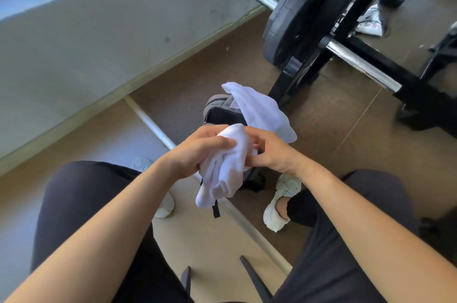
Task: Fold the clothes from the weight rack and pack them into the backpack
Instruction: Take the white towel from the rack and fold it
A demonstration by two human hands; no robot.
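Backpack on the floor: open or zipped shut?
Open: the backpack shows a dark gaping mouth, and a white garment drapes over its rim.

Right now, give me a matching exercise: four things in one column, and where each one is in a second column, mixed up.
Things:
1 socks
2 shirt
3 backpack
4 plate

Places:
A on the rack
B standing on the floor
C held by the left hand and right hand
D draped over the backpack

Pairs: 1-C, 2-D, 3-B, 4-A
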